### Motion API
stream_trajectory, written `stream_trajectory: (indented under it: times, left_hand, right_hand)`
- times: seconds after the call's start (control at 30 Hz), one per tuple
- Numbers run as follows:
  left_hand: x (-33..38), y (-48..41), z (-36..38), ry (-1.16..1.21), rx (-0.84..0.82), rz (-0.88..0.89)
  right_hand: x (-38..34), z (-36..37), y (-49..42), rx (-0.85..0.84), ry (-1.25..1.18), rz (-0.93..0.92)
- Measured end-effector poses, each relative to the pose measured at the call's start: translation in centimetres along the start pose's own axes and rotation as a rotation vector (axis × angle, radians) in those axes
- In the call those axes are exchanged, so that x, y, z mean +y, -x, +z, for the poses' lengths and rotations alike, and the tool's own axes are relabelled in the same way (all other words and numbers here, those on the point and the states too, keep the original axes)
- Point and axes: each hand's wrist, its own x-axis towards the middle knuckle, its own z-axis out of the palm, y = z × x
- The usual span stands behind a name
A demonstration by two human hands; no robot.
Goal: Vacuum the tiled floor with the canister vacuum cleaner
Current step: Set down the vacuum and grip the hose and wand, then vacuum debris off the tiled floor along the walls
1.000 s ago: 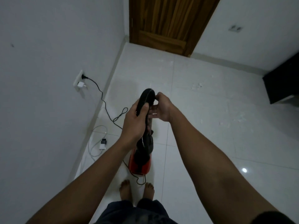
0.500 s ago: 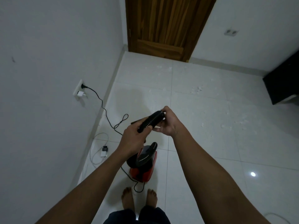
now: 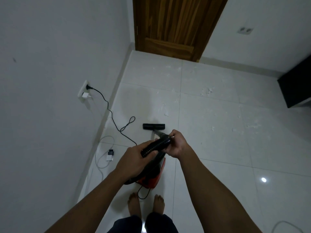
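Observation:
A red and black canister vacuum (image 3: 152, 178) stands on the white tiled floor (image 3: 218, 140) just in front of my bare feet. Its black ribbed hose (image 3: 155, 146) rises to my hands. My left hand (image 3: 133, 161) grips the lower end of the hose. My right hand (image 3: 176, 143) grips the upper end where the wand joins. The wand slopes down to a black floor brush head (image 3: 154, 126) resting flat on the tile. White crumbs and dust (image 3: 208, 91) lie scattered over the tiles ahead and to the right.
The vacuum's black power cord (image 3: 117, 125) runs from a wall socket (image 3: 85, 91) on the left wall and loops on the floor. A white charger cable with adapter (image 3: 109, 154) lies by the skirting. A wooden door (image 3: 175, 26) closes the far end. Dark furniture (image 3: 296, 88) stands at right.
Both hands lowered the hose from an upright bend to a low slant, and the brush head now appears resting on the floor. The view tilted slightly.

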Motion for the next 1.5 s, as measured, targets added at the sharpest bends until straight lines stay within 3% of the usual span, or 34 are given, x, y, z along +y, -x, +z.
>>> stream_trajectory:
  times: [0.23,0.4,0.5,0.6,0.8,1.07,1.5]
  left_hand:
    - [-2.4,0.3,0.0,-0.214,-0.094,-0.062]
    - [-4.4,0.1,1.2,-0.231,-0.189,-0.116]
    - [-5.8,-0.5,1.7,-0.233,-0.228,-0.148]
    - [-7.2,-1.1,2.3,-0.059,-0.299,-0.22]
    - [-8.9,-2.4,4.6,0.063,-0.241,-0.285]
    - [-10.8,-5.6,6.5,-0.021,-0.284,-0.287]
    - [-8.2,-12.1,12.8,-0.285,-0.275,-0.35]
  right_hand:
    - [0.6,0.1,-3.6,0.19,0.577,0.142]
    - [2.8,0.1,-7.3,0.28,0.74,0.132]
    - [4.5,-0.4,-9.6,0.294,0.764,0.143]
    - [5.9,-1.2,-11.2,0.285,0.73,0.111]
    - [7.1,-2.7,-15.0,0.331,0.711,-0.032]
    - [5.7,-3.3,-16.7,0.305,0.522,-0.031]
    - [0.7,-7.2,-21.0,0.185,0.557,0.01]
